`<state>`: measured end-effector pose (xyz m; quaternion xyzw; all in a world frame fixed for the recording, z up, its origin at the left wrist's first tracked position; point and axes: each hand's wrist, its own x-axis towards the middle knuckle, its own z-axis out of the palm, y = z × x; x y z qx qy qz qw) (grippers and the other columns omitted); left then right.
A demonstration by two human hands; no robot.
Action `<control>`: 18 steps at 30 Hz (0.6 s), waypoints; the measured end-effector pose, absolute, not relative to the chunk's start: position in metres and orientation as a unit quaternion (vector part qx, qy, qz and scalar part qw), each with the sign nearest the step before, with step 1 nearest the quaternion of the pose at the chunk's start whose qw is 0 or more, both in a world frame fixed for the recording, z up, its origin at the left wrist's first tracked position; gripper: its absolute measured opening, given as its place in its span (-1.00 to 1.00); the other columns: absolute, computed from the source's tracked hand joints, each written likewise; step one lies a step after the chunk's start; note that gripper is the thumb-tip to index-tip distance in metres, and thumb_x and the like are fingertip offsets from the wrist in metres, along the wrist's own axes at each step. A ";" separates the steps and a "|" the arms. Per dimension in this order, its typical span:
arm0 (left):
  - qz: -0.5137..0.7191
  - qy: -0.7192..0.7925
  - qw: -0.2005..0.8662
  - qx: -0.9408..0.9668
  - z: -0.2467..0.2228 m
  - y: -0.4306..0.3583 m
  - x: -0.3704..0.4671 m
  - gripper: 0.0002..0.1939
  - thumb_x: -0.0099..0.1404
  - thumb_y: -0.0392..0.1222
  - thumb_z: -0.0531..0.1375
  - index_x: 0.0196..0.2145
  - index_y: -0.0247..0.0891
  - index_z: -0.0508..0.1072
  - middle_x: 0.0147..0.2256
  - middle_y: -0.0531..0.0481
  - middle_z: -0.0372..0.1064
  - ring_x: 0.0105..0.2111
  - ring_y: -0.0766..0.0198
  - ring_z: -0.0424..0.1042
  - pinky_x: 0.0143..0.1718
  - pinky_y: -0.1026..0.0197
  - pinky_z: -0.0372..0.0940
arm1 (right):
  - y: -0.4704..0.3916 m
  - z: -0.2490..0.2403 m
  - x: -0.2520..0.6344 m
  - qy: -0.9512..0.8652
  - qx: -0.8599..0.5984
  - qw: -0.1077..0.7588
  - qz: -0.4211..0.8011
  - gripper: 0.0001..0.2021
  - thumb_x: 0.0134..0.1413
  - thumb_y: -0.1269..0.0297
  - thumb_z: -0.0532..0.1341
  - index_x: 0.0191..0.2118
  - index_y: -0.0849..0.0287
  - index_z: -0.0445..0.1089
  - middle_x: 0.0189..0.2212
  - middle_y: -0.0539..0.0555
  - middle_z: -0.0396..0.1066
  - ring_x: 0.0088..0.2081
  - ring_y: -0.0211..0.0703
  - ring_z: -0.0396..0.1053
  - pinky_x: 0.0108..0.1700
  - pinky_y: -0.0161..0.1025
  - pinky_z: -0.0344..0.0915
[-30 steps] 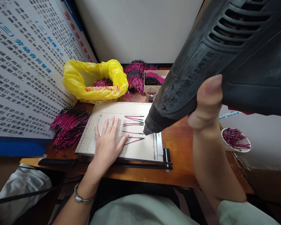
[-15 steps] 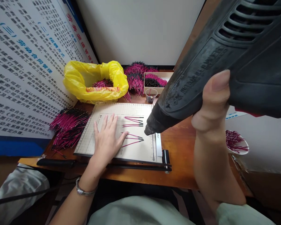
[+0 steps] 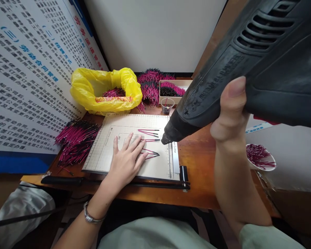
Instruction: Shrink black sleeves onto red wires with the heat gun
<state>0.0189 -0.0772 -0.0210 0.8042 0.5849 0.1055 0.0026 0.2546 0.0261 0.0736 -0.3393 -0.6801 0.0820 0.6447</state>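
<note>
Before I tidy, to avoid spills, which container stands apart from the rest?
The white bowl, alone at far right; the yellow bag, pale box and clear cup cluster beyond the paper cutter.

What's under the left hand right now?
The left hand lies over the gridded board. Black-tipped pink wires reach its fingers from the right; any lengths beneath it are covered.

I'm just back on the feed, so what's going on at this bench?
A person's right hand holds a dark heat gun, its nozzle close to the black-tipped ends of pink wires laid out on a cutter board. The left hand is spread on the board, fingers across some of the wires. More wires lie in a pile left of the board and in a yellow bag behind it.
</note>
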 end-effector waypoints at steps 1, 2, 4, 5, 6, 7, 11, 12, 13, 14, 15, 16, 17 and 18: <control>0.112 0.587 -0.002 0.802 -0.021 -0.077 0.019 -0.52 0.57 -0.03 -0.07 0.31 -0.14 0.37 0.33 -0.09 0.26 0.40 -0.18 0.14 0.40 -0.55 -0.33 | 0.026 0.073 0.255 -0.678 -0.346 0.644 0.076 -0.46 0.35 -0.25 -0.01 0.28 -0.22 0.34 0.23 -0.20 0.33 0.52 -0.09 -0.22 0.56 0.05 -0.47; 0.115 0.589 -0.004 0.800 -0.020 -0.077 0.019 -0.51 0.57 -0.05 -0.08 0.32 -0.15 0.36 0.33 -0.10 0.26 0.40 -0.17 0.14 0.40 -0.55 -0.33 | 0.025 0.072 0.255 -0.676 -0.359 0.640 0.071 -0.47 0.35 -0.24 -0.02 0.28 -0.22 0.34 0.23 -0.19 0.33 0.52 -0.09 -0.22 0.55 0.05 -0.49; 0.113 0.588 0.003 0.801 -0.019 -0.076 0.019 -0.50 0.57 -0.06 -0.09 0.35 -0.19 0.31 0.33 -0.12 0.26 0.39 -0.17 0.15 0.39 -0.56 -0.34 | 0.024 0.071 0.257 -0.674 -0.388 0.625 0.061 -0.46 0.35 -0.25 -0.03 0.29 -0.24 0.33 0.25 -0.18 0.33 0.53 -0.08 -0.23 0.54 0.08 -0.50; 0.110 0.586 0.007 0.803 -0.019 -0.076 0.020 -0.49 0.57 -0.06 -0.09 0.35 -0.20 0.30 0.33 -0.13 0.26 0.39 -0.17 0.15 0.39 -0.56 -0.34 | 0.024 0.070 0.258 -0.673 -0.403 0.617 0.055 -0.45 0.34 -0.26 -0.03 0.29 -0.24 0.33 0.26 -0.17 0.32 0.53 -0.06 -0.23 0.54 0.09 -0.51; 0.106 0.583 0.011 0.805 -0.019 -0.076 0.019 -0.49 0.57 -0.06 -0.09 0.35 -0.20 0.30 0.32 -0.13 0.26 0.39 -0.17 0.15 0.39 -0.56 -0.35 | 0.024 0.070 0.259 -0.675 -0.413 0.609 0.049 -0.45 0.33 -0.27 -0.02 0.29 -0.24 0.33 0.26 -0.16 0.31 0.53 -0.05 -0.24 0.53 0.11 -0.53; 0.103 0.579 0.013 0.809 -0.019 -0.077 0.019 -0.49 0.57 -0.05 -0.10 0.34 -0.20 0.32 0.32 -0.13 0.27 0.39 -0.17 0.15 0.39 -0.56 -0.36 | 0.024 0.069 0.259 -0.676 -0.417 0.605 0.046 -0.44 0.33 -0.27 -0.01 0.29 -0.22 0.33 0.27 -0.15 0.31 0.53 -0.03 -0.24 0.52 0.12 -0.55; 0.106 0.563 0.006 0.820 -0.020 -0.078 0.016 -0.47 0.59 -0.01 -0.14 0.33 -0.21 0.33 0.31 -0.10 0.29 0.39 -0.16 0.15 0.40 -0.53 -0.42 | 0.025 0.069 0.259 -0.671 -0.398 0.624 0.056 -0.44 0.35 -0.24 -0.04 0.25 -0.13 0.38 0.26 -0.11 0.32 0.52 -0.01 -0.21 0.51 0.13 -0.54; 0.108 0.562 0.004 0.820 -0.019 -0.077 0.016 -0.46 0.60 0.00 -0.16 0.34 -0.23 0.32 0.31 -0.10 0.29 0.39 -0.16 0.15 0.40 -0.53 -0.43 | 0.025 0.069 0.258 -0.667 -0.395 0.629 0.060 -0.45 0.35 -0.24 -0.03 0.23 -0.12 0.40 0.26 -0.11 0.32 0.52 -0.01 -0.21 0.52 0.12 -0.52; 0.111 0.563 0.003 0.819 -0.019 -0.075 0.017 -0.44 0.60 0.02 -0.18 0.35 -0.25 0.30 0.31 -0.11 0.29 0.39 -0.16 0.15 0.40 -0.53 -0.43 | 0.026 0.069 0.258 -0.663 -0.397 0.632 0.062 -0.47 0.34 -0.23 -0.01 0.20 -0.11 0.43 0.25 -0.11 0.33 0.52 -0.01 -0.20 0.52 0.12 -0.49; 0.113 0.564 0.002 0.818 -0.018 -0.073 0.018 -0.42 0.60 0.03 -0.20 0.36 -0.28 0.28 0.31 -0.11 0.29 0.39 -0.17 0.15 0.40 -0.53 -0.43 | 0.026 0.069 0.258 -0.661 -0.399 0.632 0.062 -0.48 0.33 -0.23 0.02 0.17 -0.11 0.45 0.25 -0.12 0.33 0.52 -0.01 -0.19 0.52 0.12 -0.45; 0.115 0.566 0.002 0.817 -0.017 -0.072 0.019 -0.40 0.60 0.05 -0.22 0.36 -0.30 0.26 0.32 -0.12 0.28 0.39 -0.17 0.15 0.40 -0.54 -0.42 | 0.026 0.069 0.258 -0.660 -0.403 0.632 0.062 -0.49 0.31 -0.22 0.05 0.16 -0.10 0.45 0.25 -0.13 0.33 0.52 -0.01 -0.19 0.52 0.14 -0.39; 0.116 0.567 0.002 0.815 -0.017 -0.070 0.020 -0.38 0.60 0.06 -0.23 0.37 -0.31 0.25 0.33 -0.12 0.26 0.40 -0.17 0.14 0.39 -0.54 -0.41 | 0.025 0.069 0.258 -0.660 -0.405 0.630 0.062 -0.49 0.29 -0.21 0.07 0.16 -0.09 0.45 0.25 -0.14 0.32 0.52 0.00 -0.18 0.51 0.17 -0.32; 0.117 0.570 0.003 0.814 -0.017 -0.068 0.021 -0.37 0.60 0.07 -0.24 0.38 -0.32 0.23 0.34 -0.12 0.24 0.40 -0.17 0.13 0.39 -0.55 -0.40 | 0.025 0.069 0.258 -0.660 -0.407 0.628 0.065 -0.49 0.27 -0.21 0.09 0.17 -0.10 0.44 0.25 -0.14 0.31 0.52 0.00 -0.17 0.50 0.19 -0.24; 0.117 0.573 0.004 0.811 -0.017 -0.067 0.021 -0.37 0.60 0.08 -0.24 0.38 -0.33 0.21 0.35 -0.12 0.22 0.40 -0.17 0.12 0.39 -0.55 -0.40 | 0.024 0.070 0.258 -0.659 -0.407 0.628 0.069 -0.48 0.25 -0.22 0.10 0.17 -0.11 0.44 0.25 -0.13 0.31 0.51 0.01 -0.16 0.49 0.20 -0.16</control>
